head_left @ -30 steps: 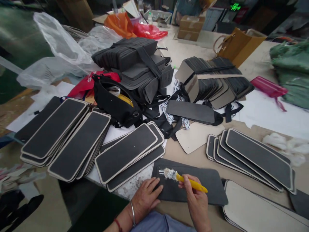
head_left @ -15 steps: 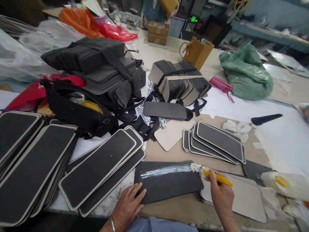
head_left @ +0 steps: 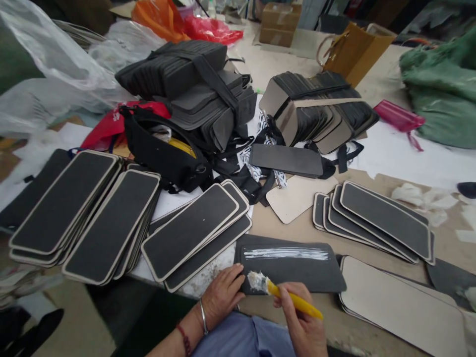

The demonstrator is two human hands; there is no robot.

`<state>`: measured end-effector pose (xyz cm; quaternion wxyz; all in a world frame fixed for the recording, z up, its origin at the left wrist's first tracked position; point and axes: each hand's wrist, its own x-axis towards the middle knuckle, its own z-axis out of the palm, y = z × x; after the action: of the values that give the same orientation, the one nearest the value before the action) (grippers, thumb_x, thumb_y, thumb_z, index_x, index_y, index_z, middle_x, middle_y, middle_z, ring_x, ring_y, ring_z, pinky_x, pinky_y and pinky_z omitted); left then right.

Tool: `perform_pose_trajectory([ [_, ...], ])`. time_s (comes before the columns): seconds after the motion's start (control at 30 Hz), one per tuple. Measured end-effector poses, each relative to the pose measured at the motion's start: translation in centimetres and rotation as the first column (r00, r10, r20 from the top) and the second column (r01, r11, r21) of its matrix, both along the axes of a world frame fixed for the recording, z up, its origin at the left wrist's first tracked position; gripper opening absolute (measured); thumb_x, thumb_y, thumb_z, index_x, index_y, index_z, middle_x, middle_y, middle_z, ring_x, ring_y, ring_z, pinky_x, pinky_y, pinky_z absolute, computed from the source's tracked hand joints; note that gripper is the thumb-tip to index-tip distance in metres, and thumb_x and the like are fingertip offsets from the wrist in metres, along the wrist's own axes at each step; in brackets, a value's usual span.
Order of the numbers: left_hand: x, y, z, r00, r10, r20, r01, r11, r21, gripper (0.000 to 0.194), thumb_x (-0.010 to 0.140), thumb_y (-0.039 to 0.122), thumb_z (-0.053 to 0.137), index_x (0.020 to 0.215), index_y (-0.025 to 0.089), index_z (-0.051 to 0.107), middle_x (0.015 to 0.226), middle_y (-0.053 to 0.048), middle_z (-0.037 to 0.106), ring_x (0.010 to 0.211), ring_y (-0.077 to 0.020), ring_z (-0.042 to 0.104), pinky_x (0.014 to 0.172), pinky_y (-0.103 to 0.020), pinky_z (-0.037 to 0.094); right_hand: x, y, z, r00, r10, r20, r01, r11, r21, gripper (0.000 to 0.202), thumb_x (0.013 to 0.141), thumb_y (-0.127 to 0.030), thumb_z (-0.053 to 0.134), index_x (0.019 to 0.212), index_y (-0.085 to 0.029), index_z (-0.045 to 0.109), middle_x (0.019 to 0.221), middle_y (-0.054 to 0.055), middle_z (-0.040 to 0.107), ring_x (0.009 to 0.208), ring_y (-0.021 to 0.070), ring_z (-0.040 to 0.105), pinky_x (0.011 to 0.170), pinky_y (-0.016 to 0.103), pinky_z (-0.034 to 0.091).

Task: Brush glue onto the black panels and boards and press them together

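Note:
A dark rounded panel (head_left: pixel 297 275) lies flat in front of me, with white streaks of paste along its upper part. My right hand (head_left: pixel 303 317) grips a yellow-handled brush (head_left: pixel 293 300); its paste-laden bristles are at the panel's lower left. Whether they touch the surface I cannot tell. With fingers stretched out, my left hand (head_left: pixel 225 287) rests at the panel's left edge. Under the panel's upper left, another dark sheet shows. Just right of it is a stack of beige panels (head_left: pixel 397 302).
Stacks of dark panels with beige borders (head_left: pixel 111 223) stand at left, with a fanned group (head_left: pixel 383 218) at right. Behind are a black bag (head_left: pixel 163 153), strapped bundles of dark panels (head_left: pixel 193 89), a brown paper bag (head_left: pixel 353 54) and a green sack (head_left: pixel 442 94).
My right hand has carried the brush from the right end of the white streaks to the panel's lower left. My left hand stays at the left edge. The view has shifted leftward.

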<state>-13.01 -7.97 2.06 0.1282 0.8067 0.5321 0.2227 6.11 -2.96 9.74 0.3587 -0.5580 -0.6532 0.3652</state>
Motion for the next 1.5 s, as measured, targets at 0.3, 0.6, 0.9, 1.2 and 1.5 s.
perform_pose_trajectory([
  [0.3, -0.6, 0.1, -0.5, 0.999, -0.047, 0.019, 0.045, 0.996, 0.072, 0.020, 0.084, 0.017, 0.046, 0.100, 0.010, 0.056, 0.108, -0.015, 0.062, 0.108, -0.0214, 0.055, 0.086, -0.034, 0.053, 4.3, -0.3, -2.0, 0.969, -0.157, 0.192, 0.148, 0.987, 0.060, 0.022, 0.085, -0.035, 0.051, 0.076, -0.019, 0.062, 0.074, 0.005, 0.060, 0.068, 0.0166, 0.059, 0.057, 0.027, 0.051],
  [0.6, -0.7, 0.6, -0.3, 0.998, -0.062, -0.015, 0.063, 0.985, 0.159, 0.020, 0.085, 0.016, 0.043, 0.097, 0.012, 0.058, 0.104, -0.013, 0.063, 0.102, -0.0201, 0.058, 0.082, -0.032, 0.054, 13.0, 2.3, -1.1, 0.791, -0.377, 0.482, 0.210, 0.907, 0.364, 0.029, 0.087, -0.041, 0.046, 0.080, -0.016, 0.059, 0.075, 0.006, 0.058, 0.068, 0.0169, 0.057, 0.064, 0.031, 0.048],
  [0.9, -0.2, 0.4, -0.5, 0.999, -0.018, -0.031, 0.023, 0.987, 0.161, 0.020, 0.085, 0.024, 0.044, 0.095, 0.014, 0.059, 0.103, -0.014, 0.062, 0.097, -0.0225, 0.059, 0.076, -0.035, 0.056, 11.6, 0.3, -0.7, 0.796, -0.202, 0.571, -0.021, 0.932, 0.361, 0.018, 0.089, -0.031, 0.044, 0.094, -0.018, 0.057, 0.083, 0.006, 0.056, 0.075, 0.0162, 0.058, 0.070, 0.030, 0.048],
  [1.2, -0.1, 0.3, -0.8, 1.000, -0.017, -0.025, 0.021, 0.986, 0.165, 0.019, 0.084, 0.020, 0.045, 0.096, 0.014, 0.057, 0.104, -0.014, 0.061, 0.099, -0.0222, 0.057, 0.078, -0.035, 0.055, 10.0, -1.1, -0.4, 0.856, -0.143, 0.496, -0.037, 0.941, 0.336, 0.014, 0.086, -0.025, 0.049, 0.095, -0.020, 0.059, 0.083, 0.007, 0.058, 0.074, 0.0175, 0.060, 0.065, 0.029, 0.051],
  [1.5, -0.2, 0.2, -0.9, 0.999, -0.037, -0.007, 0.038, 0.991, 0.129, 0.020, 0.081, 0.018, 0.048, 0.098, 0.011, 0.056, 0.104, -0.016, 0.060, 0.101, -0.0237, 0.056, 0.080, -0.037, 0.054, 0.9, -1.0, -0.4, 0.993, -0.040, 0.110, 0.025, 0.990, 0.137, 0.010, 0.085, -0.021, 0.051, 0.085, -0.021, 0.061, 0.077, 0.004, 0.061, 0.074, 0.0156, 0.059, 0.064, 0.027, 0.051],
])
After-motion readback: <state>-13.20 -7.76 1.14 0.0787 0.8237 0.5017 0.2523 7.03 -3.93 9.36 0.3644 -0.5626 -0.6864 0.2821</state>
